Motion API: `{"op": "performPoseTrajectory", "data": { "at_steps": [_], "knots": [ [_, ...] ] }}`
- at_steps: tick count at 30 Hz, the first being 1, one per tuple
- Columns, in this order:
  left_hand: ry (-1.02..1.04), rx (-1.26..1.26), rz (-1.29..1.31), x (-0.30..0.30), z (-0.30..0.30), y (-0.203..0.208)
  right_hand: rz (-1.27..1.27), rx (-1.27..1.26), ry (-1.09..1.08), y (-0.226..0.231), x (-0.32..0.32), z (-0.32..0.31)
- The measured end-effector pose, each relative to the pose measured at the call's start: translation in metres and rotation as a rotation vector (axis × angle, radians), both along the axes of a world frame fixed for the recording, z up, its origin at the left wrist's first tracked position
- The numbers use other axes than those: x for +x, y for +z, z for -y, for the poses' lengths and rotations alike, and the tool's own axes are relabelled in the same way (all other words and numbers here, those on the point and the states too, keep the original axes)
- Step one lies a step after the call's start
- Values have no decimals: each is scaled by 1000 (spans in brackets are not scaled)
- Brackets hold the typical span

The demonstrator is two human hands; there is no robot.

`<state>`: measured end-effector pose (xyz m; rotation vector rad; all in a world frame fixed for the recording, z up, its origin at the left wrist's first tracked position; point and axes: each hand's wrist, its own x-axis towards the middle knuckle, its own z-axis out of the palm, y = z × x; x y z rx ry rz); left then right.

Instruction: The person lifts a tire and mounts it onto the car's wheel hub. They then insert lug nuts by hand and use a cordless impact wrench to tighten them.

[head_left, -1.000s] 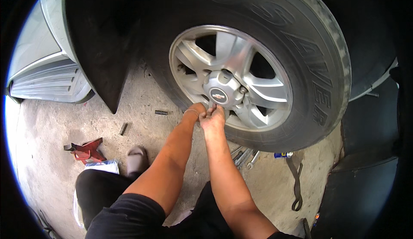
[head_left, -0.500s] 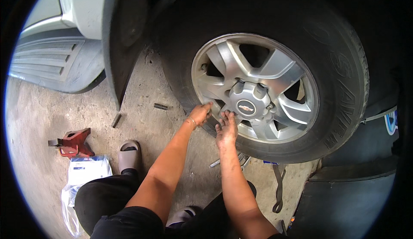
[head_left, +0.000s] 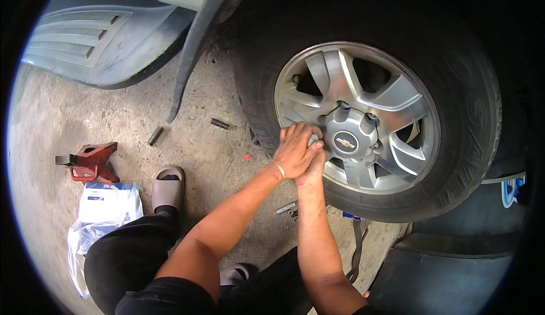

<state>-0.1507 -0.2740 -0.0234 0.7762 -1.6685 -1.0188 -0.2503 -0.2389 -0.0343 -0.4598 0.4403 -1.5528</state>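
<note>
Head view: the left hand (head_left: 295, 150) and right hand (head_left: 313, 166) both clench a small grey part (head_left: 313, 140) at the wheel (head_left: 356, 119) hub's left side. Squaring it on before turning would likely avoid cross-threading.

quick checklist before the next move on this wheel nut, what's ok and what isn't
1. Both hands on the work: ok. The left hand and right hand are clasped together at the left side of the hub cap.
2. What the hands grip: cannot tell; only a small grey bit shows between the fingers.
3. Other lug nuts fitted: ok for the two that show above the cap; the rest are hidden or unclear.
4. Wheel seated on the car: cannot tell.
5. Loose parts near the knees: not ok. Small dark pieces and tools lie on the concrete floor.
6. Red stand: off to the left, not under the car.
</note>
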Motion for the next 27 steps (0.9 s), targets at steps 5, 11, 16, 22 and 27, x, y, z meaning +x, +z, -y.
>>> {"op": "performPoseTrajectory", "data": {
  "at_steps": [5,11,16,22,27],
  "knots": [
    [111,391,-430,-22,7,8,-416,527,-28,30,-24,-9],
    [212,582,-490,-32,6,16,-647,710,-102,72,-50,-38],
    [303,348,-410,-39,-3,24,-568,713,-134,76,-53,-47],
    [254,554,-470,-51,7,22,-567,736,-178,81,-56,-59],
    [338,875,-594,-79,12,28,-578,749,-202,86,-64,-73]
  ]
}}
